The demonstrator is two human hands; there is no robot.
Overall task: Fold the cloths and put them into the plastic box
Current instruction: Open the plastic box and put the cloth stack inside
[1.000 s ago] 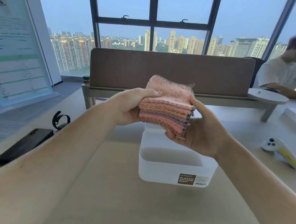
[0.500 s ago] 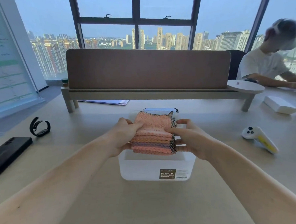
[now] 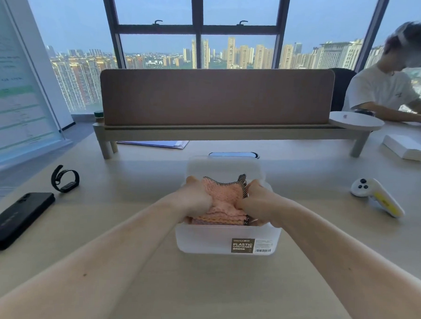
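A stack of folded pink and orange cloths [image 3: 223, 202] with dark mesh edging sits partly inside the white plastic box [image 3: 205, 239] at the table's middle. My left hand [image 3: 194, 197] grips the stack's left side and my right hand [image 3: 253, 200] grips its right side, both reaching down into the box. The stack's top pokes above the rim; its bottom is hidden by the box wall. The box's label faces me.
A black phone [image 3: 16, 218] and a black wristband [image 3: 65, 179] lie to the left. A white and yellow controller [image 3: 377, 198] lies to the right. Behind the box are a small device [image 3: 233, 154] and a desk divider [image 3: 217, 98]. Another person [image 3: 388, 88] sits at the far right.
Both hands have lowered the cloth stack from chest height above the box down into it. My view has tilted and widened over the table.
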